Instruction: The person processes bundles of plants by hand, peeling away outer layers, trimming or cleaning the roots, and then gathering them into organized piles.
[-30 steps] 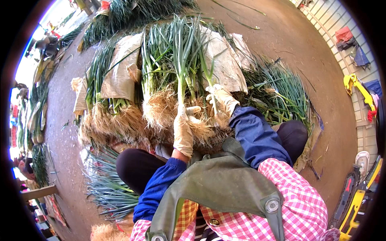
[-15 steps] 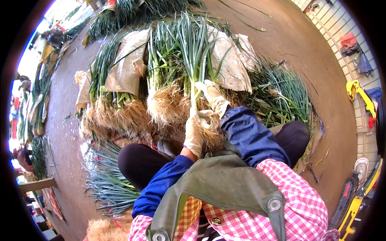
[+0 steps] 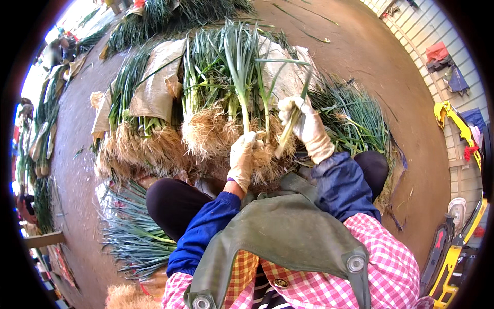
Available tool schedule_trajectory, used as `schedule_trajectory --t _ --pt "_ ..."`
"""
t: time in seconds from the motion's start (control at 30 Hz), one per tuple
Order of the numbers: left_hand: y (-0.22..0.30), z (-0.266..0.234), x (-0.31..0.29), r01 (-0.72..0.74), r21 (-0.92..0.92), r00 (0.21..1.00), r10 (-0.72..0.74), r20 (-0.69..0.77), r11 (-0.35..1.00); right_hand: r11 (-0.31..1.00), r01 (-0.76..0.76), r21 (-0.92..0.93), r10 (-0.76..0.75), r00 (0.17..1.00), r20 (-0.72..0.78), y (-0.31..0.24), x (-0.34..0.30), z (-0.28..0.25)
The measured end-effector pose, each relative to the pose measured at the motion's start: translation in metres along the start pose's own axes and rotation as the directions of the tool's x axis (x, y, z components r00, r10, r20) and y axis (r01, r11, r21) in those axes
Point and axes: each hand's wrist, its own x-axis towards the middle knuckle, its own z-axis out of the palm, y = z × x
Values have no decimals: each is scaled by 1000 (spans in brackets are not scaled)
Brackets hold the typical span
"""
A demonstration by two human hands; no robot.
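My left hand [image 3: 242,158], in a pale glove, is closed around the root end of a green onion [image 3: 242,100], whose leaves point away from me. To the right, my gloved right hand [image 3: 310,131] grips a torn leaf strip [image 3: 286,135], its pale end hanging down and a green end sticking up. Beyond my hands lies a bundle of green onions [image 3: 212,72] with tan, hairy roots [image 3: 206,131] facing me. Another thin stalk [image 3: 266,105] stands between my hands; whether the left hand touches it I cannot tell.
Bundles wrapped in beige sacking [image 3: 157,85] lie at the left. Loose green leaves [image 3: 355,116] are heaped at the right, and more green onions [image 3: 136,226] lie beside my left knee. A yellow-and-black tool [image 3: 450,273] is by the tiled wall [image 3: 406,41].
My right hand has moved right, away from the stalk, and now has a leaf strip in it. My left hand still holds the root end.
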Motion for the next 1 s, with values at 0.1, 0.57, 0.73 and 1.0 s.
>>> schedule_trajectory --t 0.1,0.57,0.73,1.0 --pt "11 23 -16 -190 -59 971 197 132 980 979 -144 -146 104 963 -247 15 19 -80" --pt "-16 -11 7 -12 60 1000 11 21 998 643 -501 -580 169 831 -531 94 74 -84" --pt "-19 -9 11 221 -128 974 -212 84 967 735 -475 -484 382 879 -284 88 54 -35" --pt "-21 6 0 240 -122 963 -221 152 963 865 -422 -273 340 891 -300 98 93 -55"
